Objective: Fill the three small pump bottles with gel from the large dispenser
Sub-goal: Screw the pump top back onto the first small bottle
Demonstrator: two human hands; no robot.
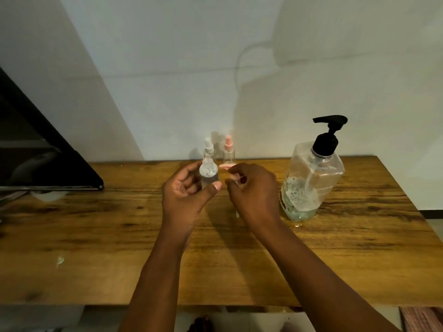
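My left hand (pixel 185 191) grips a small clear bottle (pixel 209 172) upright above the table, its threaded neck uncapped and bubbly gel inside. My right hand (pixel 251 188) is beside it, fingers curled, pinching a pink pump top (pixel 226 166) whose thin tube runs under the fingers. Behind them, against the wall, stand two more small bottles: one with a white pump (pixel 209 147) and one with a pink pump (pixel 229 149). The large clear dispenser (pixel 311 180) with a black pump stands at the right, with gel low in its bottom.
The wooden table (pixel 119 236) runs across the view, with its front edge close to me. A dark monitor (pixel 36 152) leans in at the left over the table's back corner. A small white scrap (pixel 60 261) lies front left. A white wall closes the back.
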